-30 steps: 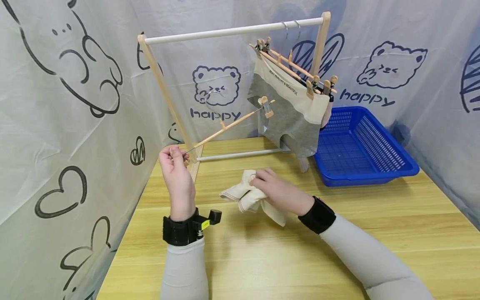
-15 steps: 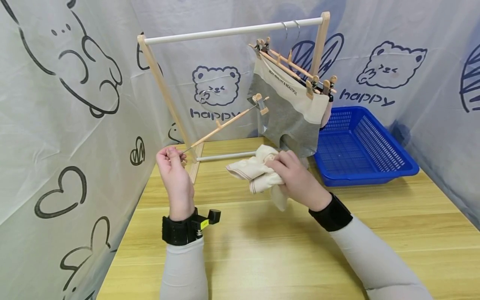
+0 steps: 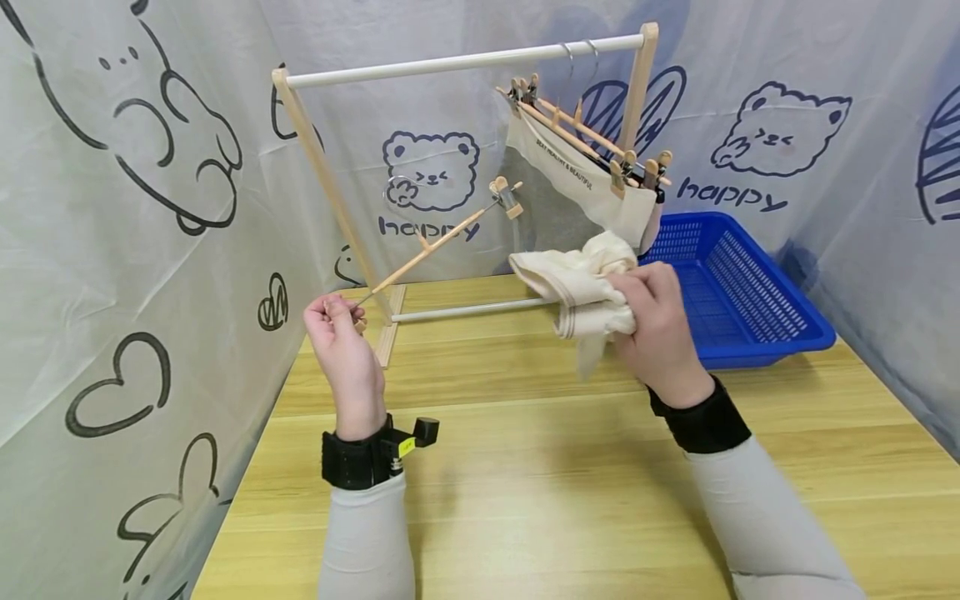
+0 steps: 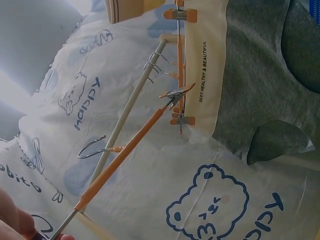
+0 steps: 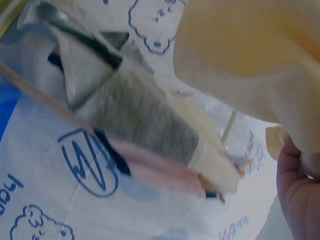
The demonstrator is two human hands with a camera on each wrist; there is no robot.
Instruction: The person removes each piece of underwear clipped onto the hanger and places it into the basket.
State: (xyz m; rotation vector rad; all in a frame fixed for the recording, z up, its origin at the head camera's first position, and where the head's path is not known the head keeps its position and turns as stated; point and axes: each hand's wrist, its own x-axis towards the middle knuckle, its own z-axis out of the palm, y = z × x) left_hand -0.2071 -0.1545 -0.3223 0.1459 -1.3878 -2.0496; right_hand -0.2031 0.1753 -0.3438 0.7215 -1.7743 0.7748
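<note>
1. The drying rack (image 3: 465,60) is the largest thing you could upset. It stands at the far left of the worktop (image 3: 525,500), with a grey garment (image 4: 260,85) already clipped up at its right end. In my judgement, swinging your load toward it too fast could knock the frame or tug that garment loose.

2. The cream cloth (image 3: 577,287) is bunched up in the air, just in front of the hung garment and left of the blue basket (image 3: 738,292). Because it is wadded, you may struggle to find an edge, and a loose fold could slip out and drop.

3. The wooden clip hanger (image 3: 438,242) is held only by one end, its long bar angled up and away toward the rack, the clip (image 3: 504,196) at the far tip. That leverage makes it likely to twist or sag in your grip.

4. Your right hand (image 3: 656,321) is raised, knuckles toward you, fingers curled tight around the cloth.

5. Your left hand (image 3: 339,333) is upright at the near left, wrist straight, fingertips pinching the hanger's thin metal end.
</note>
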